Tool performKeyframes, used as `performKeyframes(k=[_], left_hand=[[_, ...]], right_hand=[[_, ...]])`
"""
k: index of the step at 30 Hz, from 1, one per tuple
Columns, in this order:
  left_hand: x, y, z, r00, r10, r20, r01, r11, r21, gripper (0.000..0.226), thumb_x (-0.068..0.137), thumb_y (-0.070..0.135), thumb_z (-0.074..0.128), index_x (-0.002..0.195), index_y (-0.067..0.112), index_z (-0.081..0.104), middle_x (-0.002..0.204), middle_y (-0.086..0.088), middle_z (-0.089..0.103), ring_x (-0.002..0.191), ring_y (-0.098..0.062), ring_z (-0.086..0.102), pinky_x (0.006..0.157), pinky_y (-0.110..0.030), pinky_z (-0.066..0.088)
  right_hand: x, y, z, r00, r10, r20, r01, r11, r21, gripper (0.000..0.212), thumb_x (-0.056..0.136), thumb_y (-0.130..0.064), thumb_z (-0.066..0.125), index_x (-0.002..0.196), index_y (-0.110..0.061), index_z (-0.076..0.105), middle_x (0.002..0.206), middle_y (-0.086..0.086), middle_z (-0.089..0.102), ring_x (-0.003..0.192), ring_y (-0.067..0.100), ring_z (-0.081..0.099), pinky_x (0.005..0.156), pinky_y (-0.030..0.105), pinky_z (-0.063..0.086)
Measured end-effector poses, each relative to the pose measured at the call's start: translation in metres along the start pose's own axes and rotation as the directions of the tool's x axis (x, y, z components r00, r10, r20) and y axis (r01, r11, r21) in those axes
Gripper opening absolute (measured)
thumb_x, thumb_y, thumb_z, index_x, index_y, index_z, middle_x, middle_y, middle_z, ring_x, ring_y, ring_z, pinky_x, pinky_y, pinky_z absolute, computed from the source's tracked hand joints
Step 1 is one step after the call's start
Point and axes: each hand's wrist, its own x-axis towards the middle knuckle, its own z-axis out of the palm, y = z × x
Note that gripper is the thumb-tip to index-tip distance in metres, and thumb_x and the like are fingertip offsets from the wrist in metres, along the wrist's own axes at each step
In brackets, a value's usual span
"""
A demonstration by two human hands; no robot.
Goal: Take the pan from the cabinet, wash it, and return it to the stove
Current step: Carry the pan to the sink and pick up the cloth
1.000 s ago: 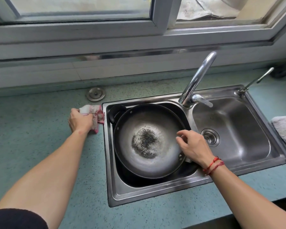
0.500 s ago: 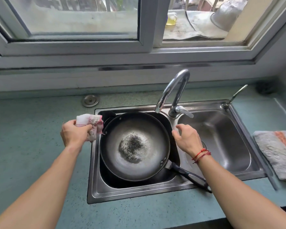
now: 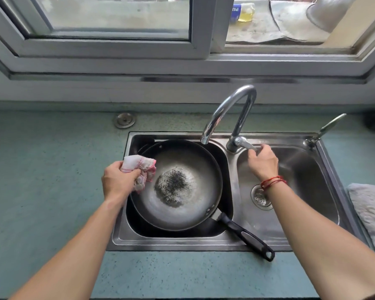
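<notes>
**Pan in sink, hand on tap**

Pan (image 3: 178, 185) sat in the left basin of the sink (image 3: 182, 245), its black handle (image 3: 245, 237) sticking out over the front rim. Left hand (image 3: 117, 182) fingers gripped a bunched cloth (image 3: 141, 169) at the pan's left rim. Farther back, right hand (image 3: 262, 163) fingers curled on the tap lever (image 3: 245, 145).

The left forearm (image 3: 80, 241) and the right forearm (image 3: 312, 230), both bare, are reaching forward from the bottom corners of the view. The left hand (image 3: 117, 180) is hanging over the left edge of the sink (image 3: 182, 245), knuckles up, its fingers curling round a bunched cloth (image 3: 139, 166) and gripping it. The right hand (image 3: 263, 162) is stretching farther, toward the sink's back edge, its back turned up, its fingers curling over the end of the tap lever (image 3: 245, 145). The right wrist is wearing a red string (image 3: 273, 181)
</notes>
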Motion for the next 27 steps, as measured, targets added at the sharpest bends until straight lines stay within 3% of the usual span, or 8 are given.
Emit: performKeyframes(k=[2,4,6,9,12,15,21,27], left_hand=[[-0.004,-0.002,0.003,1.000,-0.010,0.000,0.010,1.000,0.008,0.015,0.076,0.016,0.080,0.086,0.013,0.069,0.075,-0.003,0.065,0.074,-0.022,0.060,0.055,-0.026,0.037],[-0.007,-0.005,0.005,1.000,-0.015,0.012,0.014,1.000,0.023,0.016,0.075,0.016,0.080,0.087,0.012,0.070,0.075,-0.003,0.066,0.072,-0.022,0.060,0.052,-0.024,0.037],[-0.008,-0.008,0.006,0.999,-0.019,0.027,0.018,0.999,0.038,0.016,0.075,0.017,0.080,0.086,0.013,0.070,0.074,-0.001,0.066,0.070,-0.020,0.060,0.051,-0.022,0.038],[-0.009,-0.011,0.007,0.999,-0.027,0.032,0.026,0.999,0.047,0.016,0.074,0.017,0.081,0.086,0.013,0.070,0.075,-0.002,0.067,0.072,-0.021,0.062,0.051,-0.022,0.038],[-0.010,-0.012,0.006,0.999,-0.028,0.043,0.027,0.999,0.041,0.017,0.074,0.016,0.081,0.086,0.015,0.070,0.076,-0.002,0.068,0.073,-0.021,0.063,0.054,-0.023,0.039],[-0.010,-0.013,0.006,0.999,-0.022,0.048,0.020,0.999,0.044,0.017,0.074,0.016,0.081,0.086,0.016,0.069,0.077,-0.003,0.068,0.074,-0.022,0.063,0.055,-0.024,0.040],[-0.007,-0.012,0.006,0.998,-0.018,0.057,0.015,0.999,0.045,0.021,0.075,0.017,0.081,0.093,0.014,0.070,0.081,-0.003,0.069,0.077,-0.021,0.064,0.057,-0.024,0.040],[-0.006,-0.013,0.008,0.997,-0.013,0.075,0.009,0.999,0.044,0.021,0.076,0.017,0.081,0.093,0.015,0.069,0.082,-0.002,0.069,0.078,-0.020,0.064,0.056,-0.022,0.041]], right_hand=[[0.008,0.002,0.000,0.996,0.079,0.030,-0.082,0.989,0.121,0.035,0.091,-0.029,0.053,0.115,-0.006,0.064,0.117,0.020,0.065,0.115,0.038,0.057,0.099,0.038,0.042],[0.017,0.008,0.004,0.989,0.143,0.037,-0.148,0.953,0.265,0.024,0.082,-0.032,0.054,0.083,-0.016,0.072,0.091,0.012,0.074,0.097,0.034,0.068,0.094,0.041,0.051],[0.029,0.020,0.012,0.984,0.176,0.035,-0.177,0.909,0.378,0.025,0.079,-0.029,0.056,0.061,-0.017,0.067,0.067,0.005,0.072,0.077,0.027,0.072,0.085,0.044,0.057],[0.026,0.014,0.012,0.968,0.242,0.059,-0.237,0.820,0.520,0.024,0.089,-0.015,0.059,0.065,-0.015,0.062,0.063,0.006,0.067,0.052,0.014,0.064,0.063,0.032,0.059],[0.026,0.012,0.014,0.963,0.264,0.049,-0.244,0.785,0.569,0.019,0.091,-0.011,0.059,0.072,-0.010,0.062,0.064,0.006,0.064,0.047,0.010,0.058,0.044,0.019,0.049],[0.026,0.014,0.016,0.960,0.277,0.028,-0.240,0.773,0.588,0.020,0.090,-0.011,0.061,0.070,-0.013,0.060,0.064,0.005,0.064,0.048,0.010,0.057,0.048,0.021,0.050],[0.024,0.014,0.022,0.958,0.285,-0.030,-0.218,0.792,0.571,0.024,0.084,-0.016,0.061,0.060,-0.016,0.061,0.059,0.002,0.065,0.053,0.015,0.061,0.076,0.041,0.060],[0.030,0.018,0.026,0.960,0.271,-0.063,-0.190,0.803,0.566,0.026,0.074,-0.023,0.061,0.049,-0.016,0.061,0.052,0.000,0.067,0.064,0.026,0.070,0.077,0.048,0.060]])
